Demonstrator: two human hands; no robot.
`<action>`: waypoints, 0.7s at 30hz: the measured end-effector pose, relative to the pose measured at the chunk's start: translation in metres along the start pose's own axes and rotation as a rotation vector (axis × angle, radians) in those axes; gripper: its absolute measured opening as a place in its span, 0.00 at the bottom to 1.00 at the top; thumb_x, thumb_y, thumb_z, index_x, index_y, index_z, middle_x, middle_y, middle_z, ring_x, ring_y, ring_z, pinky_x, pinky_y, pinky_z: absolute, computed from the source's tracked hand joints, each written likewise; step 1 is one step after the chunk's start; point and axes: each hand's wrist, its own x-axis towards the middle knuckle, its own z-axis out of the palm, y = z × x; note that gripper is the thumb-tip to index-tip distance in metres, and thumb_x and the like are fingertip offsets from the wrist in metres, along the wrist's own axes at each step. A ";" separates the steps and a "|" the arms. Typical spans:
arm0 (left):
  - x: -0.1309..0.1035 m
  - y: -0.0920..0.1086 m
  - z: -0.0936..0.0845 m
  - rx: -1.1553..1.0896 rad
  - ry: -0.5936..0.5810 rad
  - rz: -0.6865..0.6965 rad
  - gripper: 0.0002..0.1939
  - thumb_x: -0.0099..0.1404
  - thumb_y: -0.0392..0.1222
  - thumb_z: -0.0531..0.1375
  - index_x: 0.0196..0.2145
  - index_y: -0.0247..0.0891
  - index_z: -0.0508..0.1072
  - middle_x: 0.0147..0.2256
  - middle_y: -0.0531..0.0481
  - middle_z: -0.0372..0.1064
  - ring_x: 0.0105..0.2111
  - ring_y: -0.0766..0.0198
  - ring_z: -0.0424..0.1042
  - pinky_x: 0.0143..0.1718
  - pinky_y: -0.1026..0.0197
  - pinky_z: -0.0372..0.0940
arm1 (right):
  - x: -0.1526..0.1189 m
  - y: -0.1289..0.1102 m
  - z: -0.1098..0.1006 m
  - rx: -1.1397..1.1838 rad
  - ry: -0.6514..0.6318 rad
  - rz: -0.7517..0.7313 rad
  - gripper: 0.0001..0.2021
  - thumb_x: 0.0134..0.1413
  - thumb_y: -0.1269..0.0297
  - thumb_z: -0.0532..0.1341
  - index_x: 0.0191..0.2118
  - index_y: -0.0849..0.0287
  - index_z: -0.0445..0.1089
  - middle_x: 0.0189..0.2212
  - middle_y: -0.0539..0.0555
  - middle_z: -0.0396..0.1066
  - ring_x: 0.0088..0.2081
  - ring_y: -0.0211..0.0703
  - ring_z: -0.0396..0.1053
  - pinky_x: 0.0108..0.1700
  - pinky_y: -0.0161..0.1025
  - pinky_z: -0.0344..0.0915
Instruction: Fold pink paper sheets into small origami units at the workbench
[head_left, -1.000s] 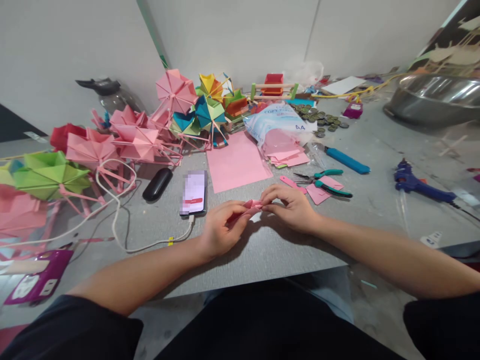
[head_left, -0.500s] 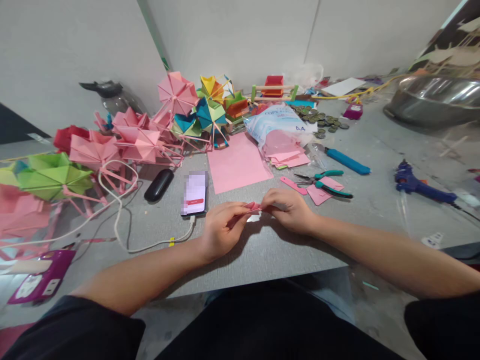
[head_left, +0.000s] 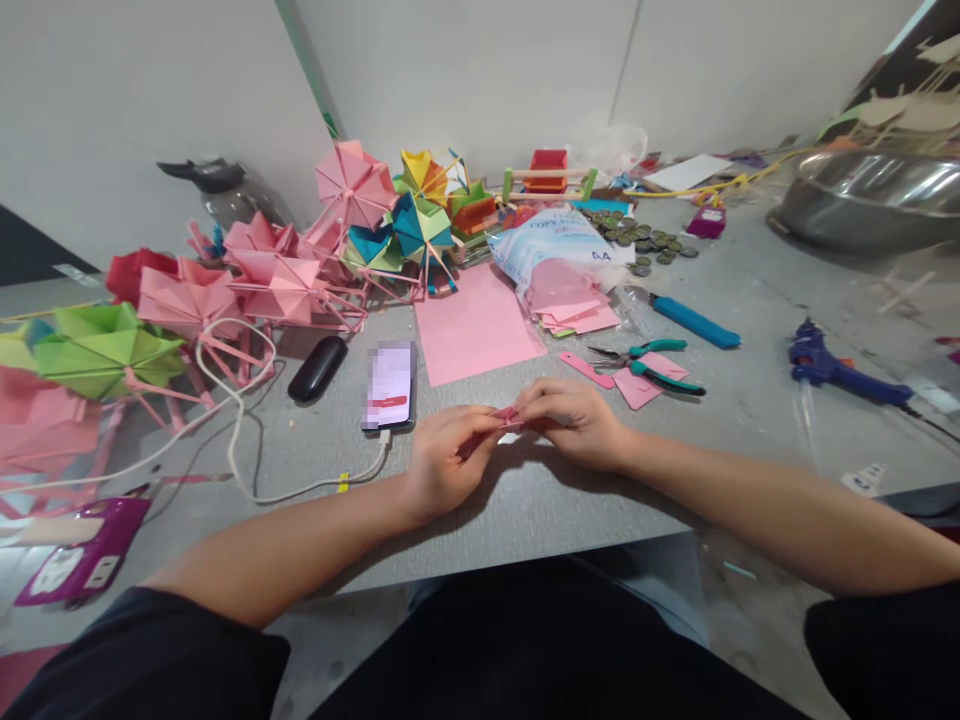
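Note:
A small folded piece of pink paper [head_left: 508, 416] is held between both hands over the front of the grey table. My left hand [head_left: 450, 455] pinches its left side, fingers closed, and covers much of it. On the right side, my right hand [head_left: 574, 425] grips the paper between thumb and fingertips. Behind the hands lies a flat pink sheet [head_left: 480, 330]. Pliers with teal handles [head_left: 652, 366] rest on a smaller pink paper piece [head_left: 636, 392], beside a pink cutter-like strip [head_left: 586, 370].
A phone [head_left: 390, 385] on a white cable [head_left: 315, 490] and a black case [head_left: 318, 369] lie left. Folded paper umbrellas [head_left: 277, 280] crowd the back left. An A4 paper bag [head_left: 555, 245], coins [head_left: 649, 240], blue-handled cutters [head_left: 694, 320], a glue gun [head_left: 847, 370] and a metal bowl [head_left: 877, 205] stand right.
My right fingers have shifted slightly left over the pink paper, closer to the left hand. The paper's raised fold now looks flatter. Everything else stays in place.

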 end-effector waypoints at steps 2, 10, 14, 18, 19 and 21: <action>0.000 0.000 0.000 -0.009 -0.001 0.006 0.05 0.76 0.33 0.66 0.47 0.39 0.83 0.44 0.44 0.87 0.43 0.59 0.87 0.45 0.57 0.82 | -0.002 0.000 0.000 -0.019 0.031 0.016 0.08 0.72 0.66 0.65 0.45 0.49 0.83 0.39 0.55 0.83 0.42 0.47 0.82 0.46 0.47 0.81; 0.003 0.002 0.000 -0.033 -0.013 -0.016 0.06 0.76 0.35 0.66 0.48 0.40 0.83 0.44 0.44 0.87 0.43 0.59 0.88 0.46 0.58 0.82 | 0.000 -0.006 -0.001 -0.037 0.069 0.107 0.07 0.71 0.59 0.67 0.47 0.50 0.83 0.39 0.56 0.85 0.40 0.48 0.82 0.47 0.48 0.81; 0.002 0.003 0.001 -0.072 -0.036 -0.049 0.05 0.78 0.39 0.65 0.47 0.39 0.83 0.44 0.44 0.87 0.42 0.59 0.87 0.45 0.59 0.82 | 0.004 -0.010 -0.001 -0.012 0.050 0.101 0.08 0.73 0.62 0.65 0.43 0.49 0.84 0.36 0.54 0.83 0.37 0.46 0.80 0.44 0.46 0.79; -0.002 0.004 0.001 -0.080 -0.001 -0.192 0.10 0.76 0.42 0.67 0.52 0.39 0.81 0.43 0.43 0.87 0.40 0.59 0.87 0.43 0.58 0.81 | 0.004 -0.013 0.001 -0.016 0.069 0.116 0.08 0.71 0.63 0.65 0.38 0.50 0.82 0.33 0.53 0.81 0.35 0.45 0.78 0.43 0.46 0.77; -0.003 0.004 0.000 -0.083 0.015 -0.238 0.12 0.75 0.43 0.68 0.53 0.38 0.80 0.44 0.43 0.86 0.40 0.58 0.87 0.43 0.58 0.81 | 0.004 -0.013 0.000 -0.023 0.082 0.113 0.07 0.70 0.63 0.65 0.38 0.51 0.81 0.33 0.53 0.81 0.34 0.45 0.77 0.42 0.46 0.77; -0.002 0.004 -0.002 -0.099 0.014 -0.334 0.13 0.72 0.44 0.69 0.51 0.38 0.81 0.42 0.44 0.86 0.38 0.58 0.85 0.40 0.58 0.80 | 0.003 -0.014 -0.001 -0.046 0.117 0.109 0.07 0.69 0.64 0.65 0.37 0.52 0.78 0.33 0.53 0.79 0.34 0.45 0.76 0.41 0.45 0.75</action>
